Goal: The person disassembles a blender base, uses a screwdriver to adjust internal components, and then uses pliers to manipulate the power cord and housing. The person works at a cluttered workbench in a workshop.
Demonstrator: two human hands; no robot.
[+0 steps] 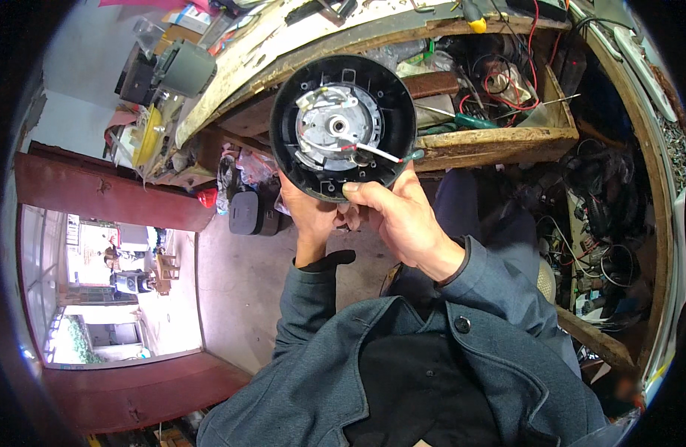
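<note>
Between both hands I hold up a round black plastic housing (283, 153), its open side facing me. Inside it sits a silvery metal motor part (335, 132) with a round hole at its centre. A white wire (378, 154) with a red section runs from the metal toward the housing's right rim. My left hand (307, 216) grips the lower left of the housing, with most of its fingers hidden behind it. My right hand (399, 214) holds the lower right, its thumb pressed on the bottom rim.
Beyond the housing is a worn workbench (242, 100) with an open wooden drawer (507, 149). In the drawer lie a green-handled screwdriver (473, 121) and tangled red wires. A dark grey box (246, 214) stands on the floor. Shelves of cables (600, 261) are at right, an open doorway at left.
</note>
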